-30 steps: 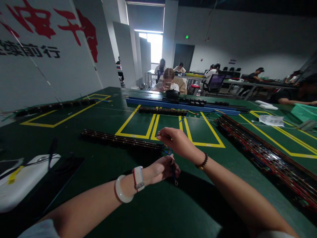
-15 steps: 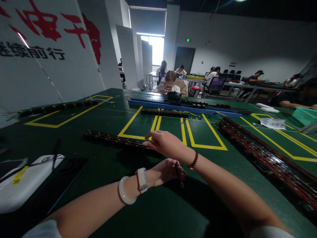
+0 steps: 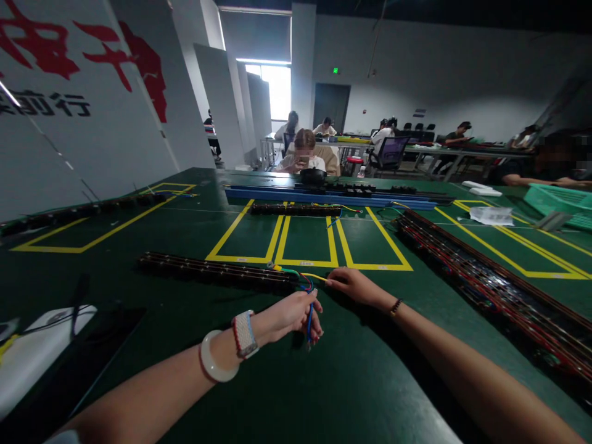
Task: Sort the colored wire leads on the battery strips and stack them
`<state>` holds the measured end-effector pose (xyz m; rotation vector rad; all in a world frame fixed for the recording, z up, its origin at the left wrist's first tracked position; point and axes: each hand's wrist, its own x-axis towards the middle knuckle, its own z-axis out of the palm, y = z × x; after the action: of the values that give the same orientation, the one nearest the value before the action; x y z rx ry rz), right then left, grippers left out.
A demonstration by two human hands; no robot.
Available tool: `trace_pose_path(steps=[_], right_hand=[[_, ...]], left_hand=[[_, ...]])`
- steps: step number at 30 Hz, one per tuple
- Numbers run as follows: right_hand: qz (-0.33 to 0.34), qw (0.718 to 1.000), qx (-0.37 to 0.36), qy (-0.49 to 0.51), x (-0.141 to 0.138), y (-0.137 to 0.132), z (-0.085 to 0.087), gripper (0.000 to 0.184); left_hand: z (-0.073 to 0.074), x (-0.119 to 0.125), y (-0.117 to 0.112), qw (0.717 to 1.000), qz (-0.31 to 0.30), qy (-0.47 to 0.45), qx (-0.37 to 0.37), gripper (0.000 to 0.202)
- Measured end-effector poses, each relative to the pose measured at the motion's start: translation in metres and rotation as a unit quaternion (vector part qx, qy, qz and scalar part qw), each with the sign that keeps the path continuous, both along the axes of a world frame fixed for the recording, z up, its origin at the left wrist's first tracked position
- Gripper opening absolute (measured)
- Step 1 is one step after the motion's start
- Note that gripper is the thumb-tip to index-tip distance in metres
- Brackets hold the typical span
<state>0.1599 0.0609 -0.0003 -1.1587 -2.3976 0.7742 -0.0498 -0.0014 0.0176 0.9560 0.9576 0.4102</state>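
Note:
A long black strip with metal rails along its top (image 3: 217,268) lies on the green table in front of me. Coloured wires come out of its right end. My left hand (image 3: 296,313), with a woven watch band and a white bangle on the wrist, is closed around a blue wire (image 3: 309,322) whose end hangs below the fingers. To its right, my right hand (image 3: 356,287) pinches a yellow-green wire (image 3: 314,277) between thumb and fingertips. That wire bends back over the strip, where a ring terminal (image 3: 271,265) shows at its far end.
A similar strip (image 3: 296,210) lies inside yellow tape markings, before a long blue rail (image 3: 333,196). A wired assembly (image 3: 490,283) stretches along the right. A white device (image 3: 50,333) sits at left; a green basket (image 3: 559,206) is at far right. Several people sit beyond.
My right hand has moved right and down from above the strip and now grips the yellow-green wire. My left hand keeps the blue wire. The view has turned slightly right.

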Motion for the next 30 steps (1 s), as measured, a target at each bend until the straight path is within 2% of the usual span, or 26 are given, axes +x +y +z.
trace_pose_path(steps=[3,7,10,13,15,17,20,23,26,30], right_hand=[[-0.01,1.0,0.001,0.007,-0.001,0.002,0.0,0.032],[-0.017,1.0,-0.002,0.017,-0.001,0.004,-0.002,0.029],[-0.021,1.0,0.002,0.01,0.0,0.003,-0.003,0.029],[-0.021,1.0,0.004,0.005,-0.001,0.002,-0.001,0.03],[-0.021,1.0,0.006,0.004,-0.001,0.001,-0.001,0.03],[-0.016,1.0,0.021,0.009,-0.001,0.002,-0.001,0.028],[-0.023,0.996,0.08,0.045,-0.001,0.001,0.001,0.025],[-0.036,0.986,0.113,0.121,-0.008,-0.008,0.013,0.024],[0.009,0.977,0.072,0.201,-0.024,-0.026,0.032,0.033],[0.131,0.963,-0.019,0.234,-0.045,-0.053,0.053,0.048]], left_hand=[[0.004,-0.008,0.008,0.993,-0.058,0.096,0.046,0.043],[0.009,-0.017,0.015,0.965,-0.143,0.186,0.114,0.049],[0.012,-0.022,0.017,0.952,-0.185,0.208,0.125,0.048],[0.012,-0.024,0.018,0.959,-0.201,0.175,0.093,0.051],[0.01,-0.023,0.019,0.976,-0.188,0.099,0.04,0.046],[0.008,-0.021,0.018,0.988,-0.154,-0.013,-0.027,0.032],[0.003,-0.013,0.014,0.979,-0.077,-0.156,-0.104,0.029],[-0.005,-0.005,0.009,0.967,-0.008,-0.221,-0.123,0.034],[-0.013,-0.002,0.006,0.96,0.012,-0.254,-0.118,0.032],[-0.019,-0.006,0.005,0.96,0.008,-0.266,-0.089,0.026]])
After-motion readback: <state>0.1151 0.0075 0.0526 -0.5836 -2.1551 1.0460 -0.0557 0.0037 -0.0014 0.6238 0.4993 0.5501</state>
